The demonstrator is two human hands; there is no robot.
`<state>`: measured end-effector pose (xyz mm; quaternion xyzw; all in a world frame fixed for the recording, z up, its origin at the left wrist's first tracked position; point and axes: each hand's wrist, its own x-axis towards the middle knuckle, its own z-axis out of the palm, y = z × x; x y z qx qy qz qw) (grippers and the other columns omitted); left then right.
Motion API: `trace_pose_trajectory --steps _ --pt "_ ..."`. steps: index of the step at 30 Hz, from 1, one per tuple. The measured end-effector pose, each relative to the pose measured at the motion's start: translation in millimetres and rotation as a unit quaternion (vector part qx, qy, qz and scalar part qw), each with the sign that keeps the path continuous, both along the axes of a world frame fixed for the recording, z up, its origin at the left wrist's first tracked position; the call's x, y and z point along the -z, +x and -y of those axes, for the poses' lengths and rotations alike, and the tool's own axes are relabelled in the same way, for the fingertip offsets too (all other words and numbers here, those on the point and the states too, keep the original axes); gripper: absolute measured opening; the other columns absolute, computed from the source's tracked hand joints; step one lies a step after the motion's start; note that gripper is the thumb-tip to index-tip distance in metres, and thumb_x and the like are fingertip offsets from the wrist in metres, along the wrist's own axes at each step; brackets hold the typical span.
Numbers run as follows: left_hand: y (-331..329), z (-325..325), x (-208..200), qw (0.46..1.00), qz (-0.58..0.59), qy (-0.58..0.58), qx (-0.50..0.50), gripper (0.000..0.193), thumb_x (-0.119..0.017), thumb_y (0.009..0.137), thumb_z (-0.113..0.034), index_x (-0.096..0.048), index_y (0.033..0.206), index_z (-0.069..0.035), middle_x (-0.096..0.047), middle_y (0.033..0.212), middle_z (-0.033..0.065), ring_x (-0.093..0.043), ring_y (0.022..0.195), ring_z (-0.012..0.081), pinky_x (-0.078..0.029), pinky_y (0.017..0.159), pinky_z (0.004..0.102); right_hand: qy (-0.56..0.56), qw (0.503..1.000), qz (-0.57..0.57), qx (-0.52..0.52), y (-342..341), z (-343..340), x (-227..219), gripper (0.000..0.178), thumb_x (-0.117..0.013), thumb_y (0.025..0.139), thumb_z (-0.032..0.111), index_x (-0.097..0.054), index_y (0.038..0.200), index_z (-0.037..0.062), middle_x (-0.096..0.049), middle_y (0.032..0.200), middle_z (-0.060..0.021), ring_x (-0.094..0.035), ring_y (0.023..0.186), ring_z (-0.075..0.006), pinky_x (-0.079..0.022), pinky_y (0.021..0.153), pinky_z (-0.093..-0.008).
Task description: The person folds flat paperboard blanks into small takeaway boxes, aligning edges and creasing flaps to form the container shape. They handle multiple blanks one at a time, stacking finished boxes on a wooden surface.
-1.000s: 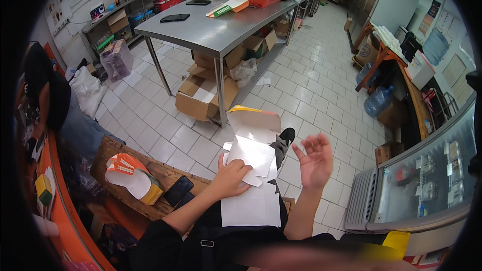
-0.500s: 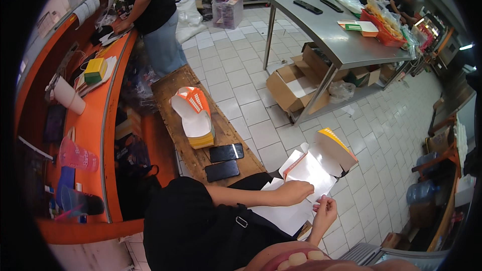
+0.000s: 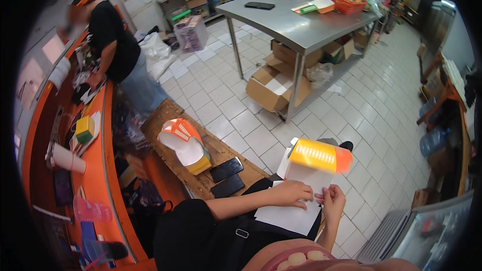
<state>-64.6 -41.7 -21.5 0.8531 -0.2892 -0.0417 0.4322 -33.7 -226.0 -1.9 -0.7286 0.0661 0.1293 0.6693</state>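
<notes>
A cardboard food box (image 3: 312,153), white inside with yellow and orange printing on its raised flap, stands partly folded over my lap. My left hand (image 3: 290,194) reaches in from the left, its bent fingers gripping the near edge of the box. At the near right corner, my right hand (image 3: 332,201) pinches the cardboard between thumb and fingers. White sheets of card (image 3: 287,219) lie beneath my hands on my lap. A stack of nested boxes (image 3: 193,155) in orange, yellow and white sits on the wooden bench to the left.
Two dark phones (image 3: 227,169) lie on the wooden bench (image 3: 241,145). Along the left runs an orange counter (image 3: 95,143) with cups and small cartons. A person (image 3: 113,45) stands at its far end. Beyond the tiled floor is a steel table (image 3: 281,20) carrying a red basket (image 3: 339,2).
The box's flap has swung up and toward me, so its yellow printed side now shows instead of its plain inside. My left hand's fingers have uncurled somewhat. The whole view has shifted.
</notes>
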Motion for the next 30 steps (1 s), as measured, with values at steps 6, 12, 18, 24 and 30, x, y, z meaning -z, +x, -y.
trace_pose_trajectory --steps 6,12,18,24,30 --pt "9 -20 14 0.984 0.161 0.016 -0.07 0.045 -0.063 0.082 -0.033 -0.051 0.121 -0.015 -0.053 0.12 0.0099 -0.05 0.114 0.0226 -0.039 0.094 0.0397 -0.048 0.98 0.192 0.002 -10 -13 15 0.019 -0.052 0.092 0.007 -0.058 0.098 -0.0093 -0.066 0.084 -0.0093 -0.063 0.074 -0.0087 -0.052 0.062 -0.022" --pt "27 -14 -18 0.962 0.07 0.241 0.102 0.033 -0.06 0.083 -0.028 -0.054 0.114 -0.018 -0.058 0.094 0.0071 -0.06 0.09 0.0245 -0.048 0.074 0.0399 -0.092 0.982 0.161 0.043 -9 -18 19 0.022 -0.062 0.087 0.009 -0.064 0.1 -0.0083 -0.066 0.072 -0.0122 -0.064 0.062 -0.012 -0.05 0.054 -0.0257" --pt "49 -20 -25 0.975 0.111 0.155 0.114 0.019 -0.063 0.08 -0.024 -0.057 0.096 -0.016 -0.057 0.082 0.0061 -0.061 0.078 0.0254 -0.048 0.063 0.0376 -0.127 0.974 0.18 0.042 4 -20 25 0.022 -0.06 0.086 0.007 -0.064 0.103 -0.0066 -0.064 0.067 -0.0157 -0.065 0.057 -0.016 -0.048 0.051 -0.0265" --pt "58 -21 -12 0.992 -0.116 -0.013 -0.043 0.013 -0.068 0.077 -0.016 -0.062 0.078 -0.004 -0.062 0.071 0.0099 -0.061 0.065 0.0235 -0.047 0.062 0.0327 -0.206 0.921 0.331 0.008 8 -22 25 0.017 -0.063 0.08 0.004 -0.068 0.096 0.0041 -0.066 0.08 -0.0116 -0.064 0.066 -0.0241 -0.049 0.058 -0.0313" --pt "49 -15 -6 0.932 -0.271 -0.2 -0.134 0.011 -0.07 0.078 -0.006 -0.065 0.082 0.002 -0.067 0.076 0.0067 -0.064 0.073 0.0105 -0.051 0.069 0.0232 -0.142 0.92 0.349 -0.104 20 -8 19 0.016 -0.065 0.078 0.005 -0.07 0.093 0.0083 -0.067 0.08 -0.0076 -0.064 0.071 -0.0232 -0.05 0.062 -0.0302"
